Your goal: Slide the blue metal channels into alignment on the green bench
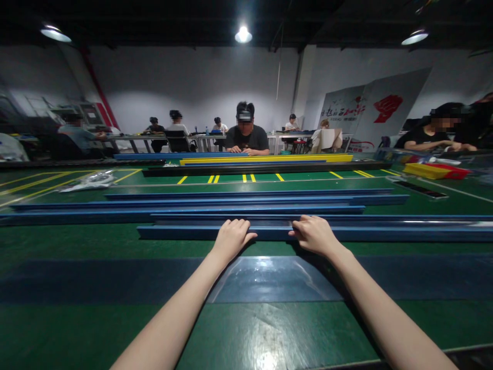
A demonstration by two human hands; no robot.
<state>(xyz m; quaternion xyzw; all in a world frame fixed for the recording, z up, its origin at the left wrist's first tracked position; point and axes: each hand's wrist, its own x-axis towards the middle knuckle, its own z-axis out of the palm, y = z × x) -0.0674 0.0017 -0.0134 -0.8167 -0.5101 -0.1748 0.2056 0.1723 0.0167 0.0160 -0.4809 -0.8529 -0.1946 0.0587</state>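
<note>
A long blue channel profile (393, 234) lies crosswise on the green table (246, 334) in front of me. My left hand (233, 237) is closed over its near wall, with the fingers curled inside the channel and the thumb along the front. Further right, my right hand (314, 234) grips the same wall in a similar way, fingers bent over the edge. What the fingertips touch inside the channel is hidden. On my side of the profile, a flat, shiny clear plastic strip (265, 277) stretches across the table beneath my forearms.
More blue profiles (231, 201) lie just beyond. Farther off are a black profile (269, 168), a yellow profile (265, 159) and crumpled clear plastic (92, 180). Yellow and red trays (435, 170) stand at right. A person (246, 133) works opposite; others sit around.
</note>
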